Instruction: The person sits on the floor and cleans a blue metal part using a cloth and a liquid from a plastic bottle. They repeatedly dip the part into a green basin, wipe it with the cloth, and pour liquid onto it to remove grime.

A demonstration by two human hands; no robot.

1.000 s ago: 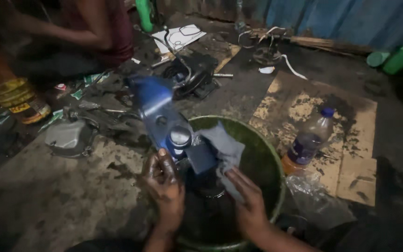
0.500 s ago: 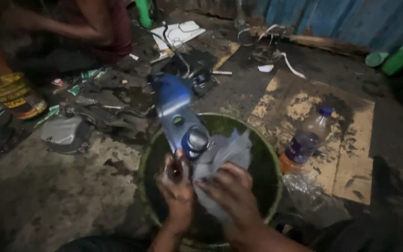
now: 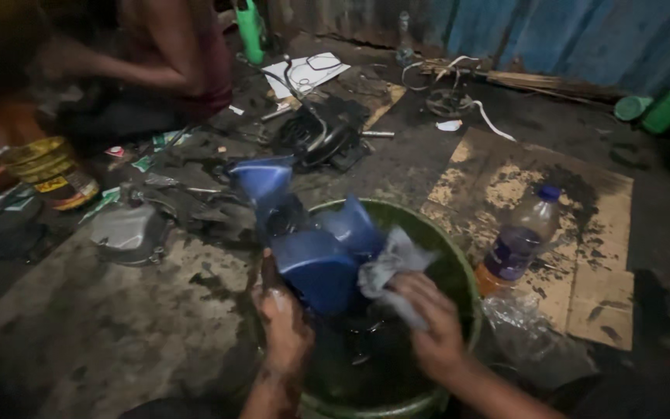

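Observation:
My left hand [image 3: 282, 320] grips the lower edge of a blue plastic motorcycle panel [image 3: 308, 237] and holds it over a green basin [image 3: 459, 275] of dark liquid. The panel's blue faces are turned towards me. Pressed against the panel's right side is a grey rag [image 3: 391, 268], held by my right hand [image 3: 428, 326]. Both hands are dark with grime.
A plastic bottle with a blue cap [image 3: 517, 240] stands on stained cardboard [image 3: 583, 233] to the right, beside a crumpled clear bag [image 3: 525, 334]. Engine parts [image 3: 129, 233], a yellow tin [image 3: 48, 171] and another person [image 3: 157, 62] are at the back left.
The panel has been turned in my left hand, so its round silver cap no longer shows. My right hand with the rag has shifted to the panel's right side.

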